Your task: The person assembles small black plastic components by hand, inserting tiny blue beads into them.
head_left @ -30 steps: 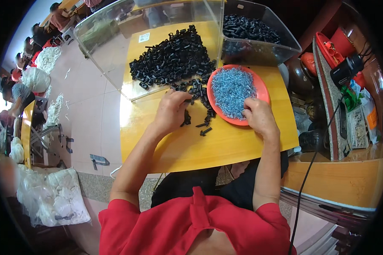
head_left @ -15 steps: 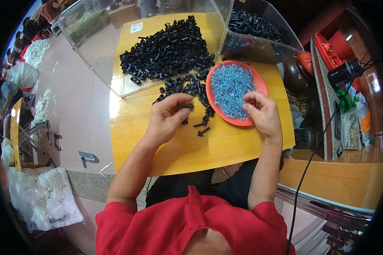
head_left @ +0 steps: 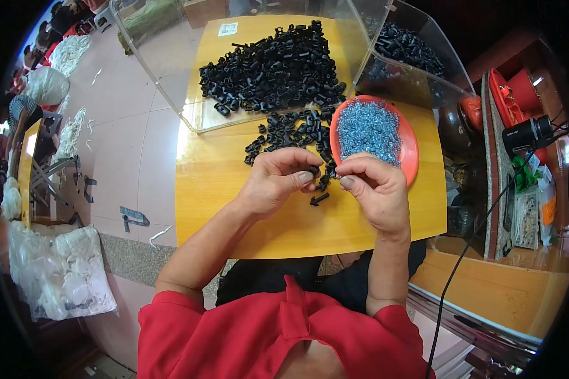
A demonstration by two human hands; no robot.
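Left hand (head_left: 273,184) and right hand (head_left: 381,194) pinch close together.

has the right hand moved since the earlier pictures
Yes: judged against the red plate, the right hand has moved left, toward the left hand.

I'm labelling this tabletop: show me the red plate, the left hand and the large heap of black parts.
Red plate (head_left: 409,143), head view: bare right-hand rim.
Left hand (head_left: 273,185), head view: middle of the hand.
Large heap of black parts (head_left: 278,72), head view: middle of the heap.
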